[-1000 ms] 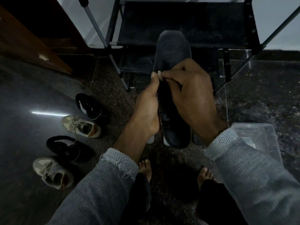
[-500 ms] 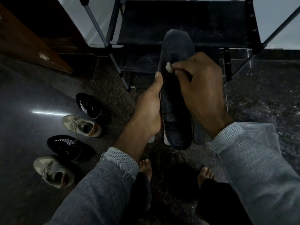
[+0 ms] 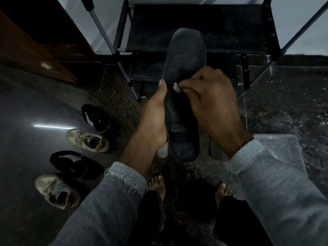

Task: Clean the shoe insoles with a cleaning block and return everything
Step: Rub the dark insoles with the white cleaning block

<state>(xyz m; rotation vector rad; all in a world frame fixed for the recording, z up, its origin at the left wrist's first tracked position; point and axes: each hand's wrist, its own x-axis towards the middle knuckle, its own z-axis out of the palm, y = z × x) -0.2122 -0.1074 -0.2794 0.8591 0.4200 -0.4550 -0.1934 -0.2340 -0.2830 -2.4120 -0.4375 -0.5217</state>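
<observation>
A dark insole (image 3: 184, 55) is held upright in the middle of the view, toe end up. My left hand (image 3: 154, 118) grips its left edge, thumb along the rim. My right hand (image 3: 211, 102) pinches a small pale cleaning block (image 3: 176, 88) against the insole's middle. Most of the block is hidden by my fingertips. A second dark insole (image 3: 215, 150) lies on the floor behind my right wrist. A white piece (image 3: 163, 150) peeks out under my left wrist.
Two black sneakers (image 3: 96, 118) (image 3: 71, 161) and two beige sneakers (image 3: 87, 140) (image 3: 55, 190) lie on the dark floor at left. A black shoe rack (image 3: 195, 25) stands ahead. A clear plastic box (image 3: 280, 150) sits at right. My bare feet (image 3: 156, 185) are below.
My right hand with the block has slid down the insole from near the toe area to its middle. The left hand keeps its grip.
</observation>
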